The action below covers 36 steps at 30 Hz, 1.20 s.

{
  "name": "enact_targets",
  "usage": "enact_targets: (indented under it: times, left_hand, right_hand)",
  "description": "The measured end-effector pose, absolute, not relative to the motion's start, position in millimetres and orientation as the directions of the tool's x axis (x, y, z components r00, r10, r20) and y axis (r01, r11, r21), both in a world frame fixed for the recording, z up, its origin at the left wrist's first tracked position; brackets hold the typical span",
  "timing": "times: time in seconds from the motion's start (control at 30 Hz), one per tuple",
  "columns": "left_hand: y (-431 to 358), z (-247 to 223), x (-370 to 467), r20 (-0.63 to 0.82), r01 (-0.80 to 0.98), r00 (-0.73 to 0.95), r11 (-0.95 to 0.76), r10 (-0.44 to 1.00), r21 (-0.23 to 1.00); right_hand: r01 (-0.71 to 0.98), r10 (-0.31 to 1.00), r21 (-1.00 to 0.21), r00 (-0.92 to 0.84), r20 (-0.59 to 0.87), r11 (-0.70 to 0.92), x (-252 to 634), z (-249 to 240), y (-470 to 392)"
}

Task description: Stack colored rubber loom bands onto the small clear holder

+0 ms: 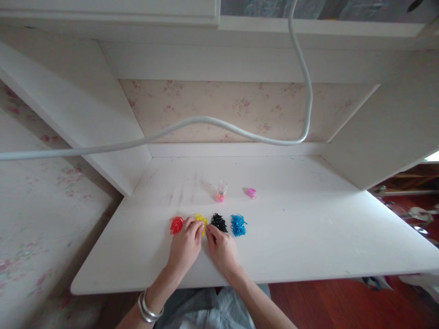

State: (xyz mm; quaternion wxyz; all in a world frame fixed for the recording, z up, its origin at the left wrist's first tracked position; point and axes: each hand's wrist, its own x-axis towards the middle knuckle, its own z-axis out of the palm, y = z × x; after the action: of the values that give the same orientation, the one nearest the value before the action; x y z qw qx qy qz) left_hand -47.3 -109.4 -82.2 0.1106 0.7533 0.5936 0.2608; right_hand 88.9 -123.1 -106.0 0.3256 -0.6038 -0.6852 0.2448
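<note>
Four colour piles lie in a row: red rubber bands (176, 225), yellow rubber bands (200, 218), black rubber bands (218, 222) and blue rubber bands (238, 225). At the yellow pile, my left hand (187, 237) has its thumb and fingertips pressed together, partly covering the strands. Close on its right, my right hand (221, 246) pinches too, between the yellow and black piles. What is between the fingertips is too small to make out. Behind the piles stands a small clear container (222, 188) with pink and orange at its bottom. To its right is a small pink object (251, 193).
The white desk (308, 237) has side panels and a raised back edge. A thick white cable (206, 120) hangs across the view above it. Two silver bangles (147, 310) circle my left wrist. Dark red floor (308, 301) shows beyond the front edge.
</note>
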Motion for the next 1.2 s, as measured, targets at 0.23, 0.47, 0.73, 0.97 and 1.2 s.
enact_targets:
  times: [0.23, 0.47, 0.73, 0.97, 1.2]
  left_hand:
    - [-107.3, -80.7, -44.1, 0.250, 0.823, 0.169, -0.276, 0.953, 0.497]
    - [-104.4, -74.8, -39.4, 0.214, 0.819, 0.181, -0.267, 0.960, 0.507]
    - [-84.7, -55.4, -40.1, 0.284, 0.793, 0.152, -0.288, 0.947, 0.537]
    - [-27.9, -12.2, -19.6, 0.404, 0.668, 0.149, -0.393, 0.903, 0.632]
    - [14.5, -9.3, 2.4, 0.413, 0.708, 0.173, -0.404, 0.894, 0.579]
  right_hand:
    - [0.652, 0.990, -0.748, -0.031, 0.138, 0.124, 88.7, -105.5, -120.8]
    - [0.571, 0.995, -0.817, 0.015, 0.103, 0.076, 91.1, -111.5, -118.5]
    - [0.661, 0.996, -0.745, -0.053, 0.074, 0.090, 91.4, -113.1, -121.9]
    - [0.838, 0.982, -0.512, -0.161, 0.095, 0.187, 87.7, -113.1, -124.2]
    - [0.814, 0.978, -0.542, -0.168, 0.125, 0.210, 88.5, -117.1, -123.3]
